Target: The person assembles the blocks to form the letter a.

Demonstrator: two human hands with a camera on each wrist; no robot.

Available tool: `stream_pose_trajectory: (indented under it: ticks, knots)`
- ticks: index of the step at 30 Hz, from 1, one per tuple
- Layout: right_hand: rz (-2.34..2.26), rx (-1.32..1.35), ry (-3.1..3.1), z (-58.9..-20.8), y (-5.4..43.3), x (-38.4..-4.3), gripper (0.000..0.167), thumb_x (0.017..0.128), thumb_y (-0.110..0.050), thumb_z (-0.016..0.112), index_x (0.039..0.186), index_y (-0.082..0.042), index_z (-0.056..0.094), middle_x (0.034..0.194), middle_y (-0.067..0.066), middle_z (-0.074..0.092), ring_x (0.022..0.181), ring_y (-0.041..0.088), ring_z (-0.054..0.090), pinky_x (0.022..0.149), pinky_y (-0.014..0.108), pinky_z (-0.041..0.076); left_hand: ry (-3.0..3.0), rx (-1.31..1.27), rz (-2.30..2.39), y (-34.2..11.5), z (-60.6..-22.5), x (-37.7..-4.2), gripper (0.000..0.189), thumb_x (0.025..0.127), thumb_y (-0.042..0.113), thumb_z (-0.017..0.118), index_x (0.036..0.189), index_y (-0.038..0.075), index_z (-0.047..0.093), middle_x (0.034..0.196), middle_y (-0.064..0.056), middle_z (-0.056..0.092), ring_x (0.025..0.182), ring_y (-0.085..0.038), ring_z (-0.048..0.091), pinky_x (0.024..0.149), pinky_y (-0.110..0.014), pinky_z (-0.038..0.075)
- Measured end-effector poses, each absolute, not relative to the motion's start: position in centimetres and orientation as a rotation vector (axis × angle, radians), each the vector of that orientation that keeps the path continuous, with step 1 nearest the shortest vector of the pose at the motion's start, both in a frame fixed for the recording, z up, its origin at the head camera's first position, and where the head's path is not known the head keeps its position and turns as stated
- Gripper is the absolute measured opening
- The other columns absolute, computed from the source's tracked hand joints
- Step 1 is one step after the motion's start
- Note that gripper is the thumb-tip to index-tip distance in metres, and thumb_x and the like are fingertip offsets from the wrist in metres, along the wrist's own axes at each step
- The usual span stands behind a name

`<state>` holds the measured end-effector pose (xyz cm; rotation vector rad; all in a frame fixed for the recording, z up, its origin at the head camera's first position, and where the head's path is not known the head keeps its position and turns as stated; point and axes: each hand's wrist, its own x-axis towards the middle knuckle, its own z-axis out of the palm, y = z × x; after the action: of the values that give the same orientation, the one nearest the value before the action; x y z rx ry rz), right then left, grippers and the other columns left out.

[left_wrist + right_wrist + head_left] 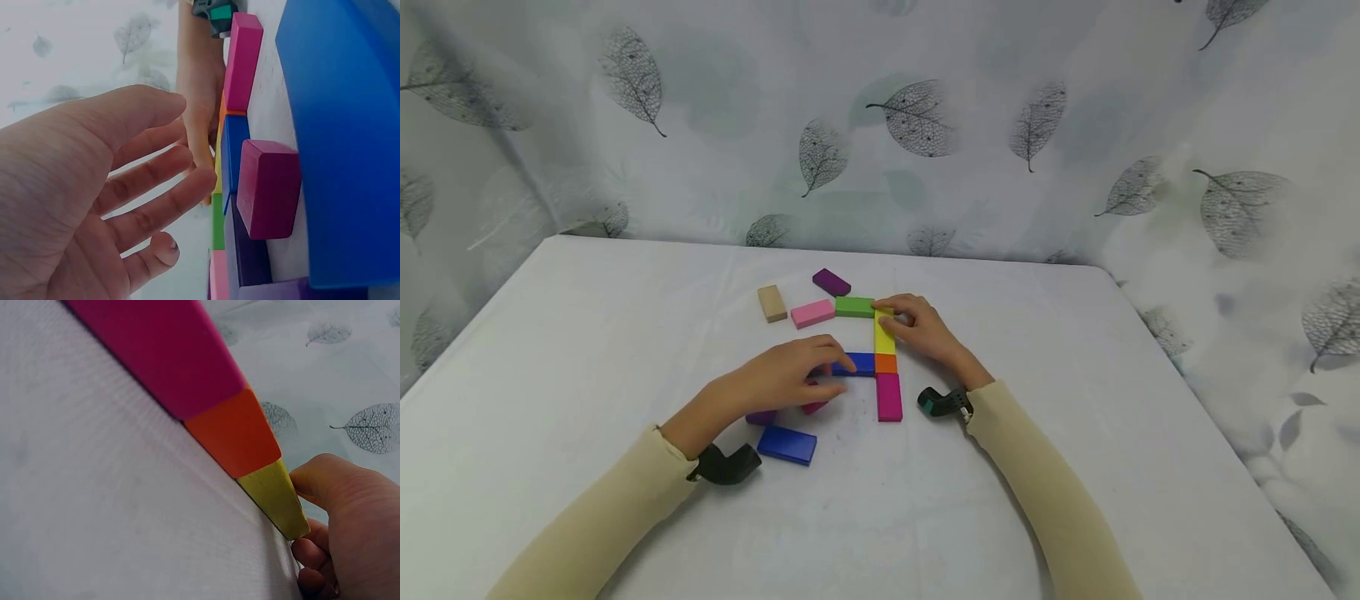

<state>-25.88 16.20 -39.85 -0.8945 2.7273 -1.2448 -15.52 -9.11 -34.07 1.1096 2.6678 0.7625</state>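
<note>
A yellow block [883, 340] lies lengthwise on the white table, with an orange block [886, 363] and a magenta block [889, 398] in line below it. My right hand [928, 333] pinches the yellow block near its far end, thumb and fingers around it, as the right wrist view also shows. A green block [854, 307] meets that far end on the left. Another block, blue [863, 364], extends left from the orange one. Above this blue block hovers my left hand [81, 194], fingers spread and relaxed, holding nothing.
Beyond the hands lie a pink block [812, 314], a dark purple block [831, 282] and a tan block [772, 303]. Near the left wrist are a second blue block [787, 445], a purple block [762, 417] and a magenta block [269, 187], partly hidden in the head view.
</note>
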Motion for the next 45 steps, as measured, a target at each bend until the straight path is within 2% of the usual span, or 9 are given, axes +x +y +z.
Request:
stream_pose_trajectory:
  ticks: [7, 15, 22, 39, 45]
  knots:
    - [-1.232, -0.899, 2.731, -40.0, 16.0, -25.9, 0.033, 0.097, -0.016, 0.059, 0.129, -0.008, 0.064, 0.129, 0.012, 0.061, 0.102, 0.027, 0.05, 0.076, 0.032, 0.034, 2.687, 1.095, 0.716, -9.6, -34.5, -15.3, 0.029, 0.093, 0.024, 0.066, 0.117, 0.009, 0.068, 0.116, -0.005, 0.062, 0.093, -0.016, 0.06, 0.085, -0.031, 0.054]
    - [-1.234, -0.896, 2.738, -40.0, 16.2, -25.9, 0.033, 0.097, -0.017, 0.059, 0.129, -0.008, 0.063, 0.13, 0.012, 0.061, 0.104, 0.027, 0.051, 0.078, 0.033, 0.034, 2.728, 1.092, 0.659, -10.2, -34.7, -14.9, 0.027, 0.091, 0.022, 0.068, 0.115, 0.01, 0.068, 0.113, -0.006, 0.063, 0.099, -0.018, 0.06, 0.088, -0.036, 0.054]
    - [-1.221, -0.875, 2.728, -39.9, 16.1, -26.0, 0.034, 0.097, -0.018, 0.059, 0.13, -0.009, 0.063, 0.131, 0.011, 0.06, 0.105, 0.026, 0.05, 0.079, 0.032, 0.035, 2.753, 1.119, 0.639, -10.8, -35.1, -14.6, 0.028, 0.089, 0.024, 0.07, 0.114, 0.011, 0.068, 0.113, -0.006, 0.062, 0.1, -0.02, 0.06, 0.085, -0.036, 0.055]
    - [-1.227, -0.886, 2.732, -39.7, 16.2, -25.8, 0.033, 0.097, -0.016, 0.06, 0.129, -0.008, 0.064, 0.129, 0.012, 0.061, 0.099, 0.027, 0.049, 0.075, 0.031, 0.032, 2.643, 1.032, 0.569, -11.3, -34.6, -14.4, 0.041, 0.082, 0.027, 0.078, 0.119, 0.011, 0.067, 0.12, -0.008, 0.059, 0.103, -0.02, 0.057, 0.087, -0.035, 0.054]
    - [-1.238, -0.892, 2.725, -39.8, 16.1, -25.9, 0.034, 0.097, -0.017, 0.06, 0.129, -0.008, 0.064, 0.128, 0.012, 0.061, 0.097, 0.026, 0.047, 0.073, 0.031, 0.031, 2.578, 1.02, 0.592, -11.4, -34.5, -14.5, 0.047, 0.082, 0.021, 0.076, 0.126, 0.008, 0.063, 0.124, -0.01, 0.057, 0.107, -0.021, 0.055, 0.089, -0.035, 0.054]
